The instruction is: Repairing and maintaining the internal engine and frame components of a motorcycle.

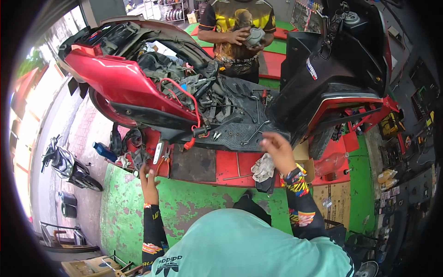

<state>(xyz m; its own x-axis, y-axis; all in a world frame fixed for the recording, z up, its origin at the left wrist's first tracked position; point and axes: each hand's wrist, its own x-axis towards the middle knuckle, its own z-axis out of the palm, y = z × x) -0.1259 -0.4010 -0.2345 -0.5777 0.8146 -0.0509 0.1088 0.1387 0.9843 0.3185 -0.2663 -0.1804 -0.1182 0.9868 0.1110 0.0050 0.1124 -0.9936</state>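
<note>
A red scooter [121, 83] with its side panels off stands on a red lift platform [228, 164]. My left hand [148, 179] reaches up to the platform's left edge, fingers apart, just below red-handled pliers [164, 157] and loose parts under the scooter's rear. My right hand [277, 147] hovers over the black footboard [240, 131], fingers loosely apart with nothing seen in it. Wrenches [255, 130] and small tools lie on the footboard close to it. A crumpled white rag [263, 167] lies on the platform just below my right hand.
Another person stands behind the scooter holding a grey part [254, 37] in both hands. A blue can [104, 151] sits at the platform's left end and a clear plastic bottle [331, 164] at the right. Cardboard [333, 196] covers green floor; a motorcycle [69, 167] is parked outside.
</note>
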